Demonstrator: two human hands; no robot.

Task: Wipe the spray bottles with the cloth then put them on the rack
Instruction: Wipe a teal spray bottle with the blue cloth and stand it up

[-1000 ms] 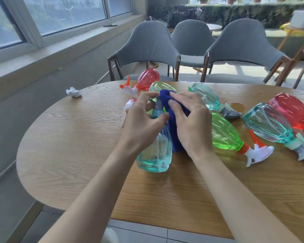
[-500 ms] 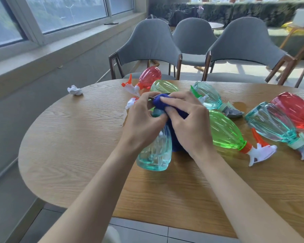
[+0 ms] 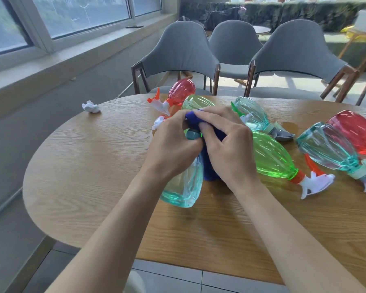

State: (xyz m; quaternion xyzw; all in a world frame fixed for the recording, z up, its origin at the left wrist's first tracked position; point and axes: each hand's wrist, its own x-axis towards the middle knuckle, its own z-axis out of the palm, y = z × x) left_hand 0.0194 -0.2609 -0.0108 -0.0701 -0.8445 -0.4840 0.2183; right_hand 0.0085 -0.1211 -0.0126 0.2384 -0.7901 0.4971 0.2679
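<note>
The teal bottle (image 3: 184,185) stands tilted near the middle of the table (image 3: 93,166), its base toward the near edge and its neck leaning away. The left hand (image 3: 173,144) grips it round the shoulder and neck, fingers curled, wrist bent down from a forearm that comes in over the near edge. The right hand (image 3: 226,149) is clamped on the blue cloth (image 3: 209,166), thumb and fingers pinching the cloth over the bottle's spray head, while the rest of the cloth hangs down between the bottle and the palm. The two hands touch above the neck.

Bare wood shows from the rounded left end of the table up to the left hand, with only a crumpled white paper (image 3: 91,107) near the far left edge. A broad strip of wood also lies between the bottle's base and the near edge.

To the right the room is tighter. A green bottle (image 3: 270,155) lies on its side just beside the right wrist, nozzle toward the near edge. Beyond it lie a right teal bottle (image 3: 330,149) and a right red bottle (image 3: 355,132), touching, close to the right edge. Behind the hands, toward the far edge, lie a far teal bottle (image 3: 254,113), a yellow-green bottle (image 3: 195,101) and a far red bottle (image 3: 182,89). Grey chairs (image 3: 182,51) stand past the far edge.
</note>
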